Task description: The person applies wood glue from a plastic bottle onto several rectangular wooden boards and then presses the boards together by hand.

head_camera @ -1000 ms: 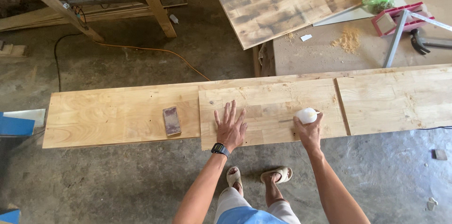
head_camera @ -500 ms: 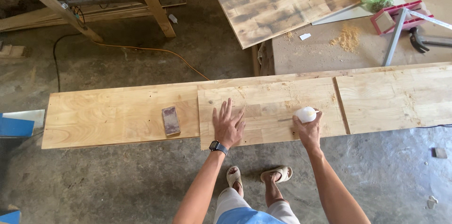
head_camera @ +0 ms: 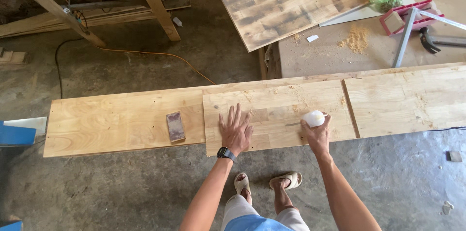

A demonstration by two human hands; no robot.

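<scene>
A long pale wooden board [head_camera: 121, 119] lies across the view, with a shorter wooden panel [head_camera: 281, 109] resting on its middle. My left hand [head_camera: 235, 129] lies flat on the panel with fingers spread, a black watch on the wrist. My right hand [head_camera: 318, 131] grips a small white bottle [head_camera: 314, 118] with its tip down against the panel. A brown sanding block [head_camera: 175, 126] sits on the board to the left of my left hand.
A third panel [head_camera: 407, 100] lies on the right. Behind stands a workbench [head_camera: 320, 56] with sawdust, a dark-stained panel [head_camera: 310, 0], a red tray [head_camera: 405, 15], a metal square and a hammer [head_camera: 437, 41]. An orange cable [head_camera: 160, 56] crosses the concrete floor. Wooden trestle legs [head_camera: 155, 3] stand at the back left.
My left hand has slid slightly along the panel. My right hand with the white bottle has stayed in nearly the same place.
</scene>
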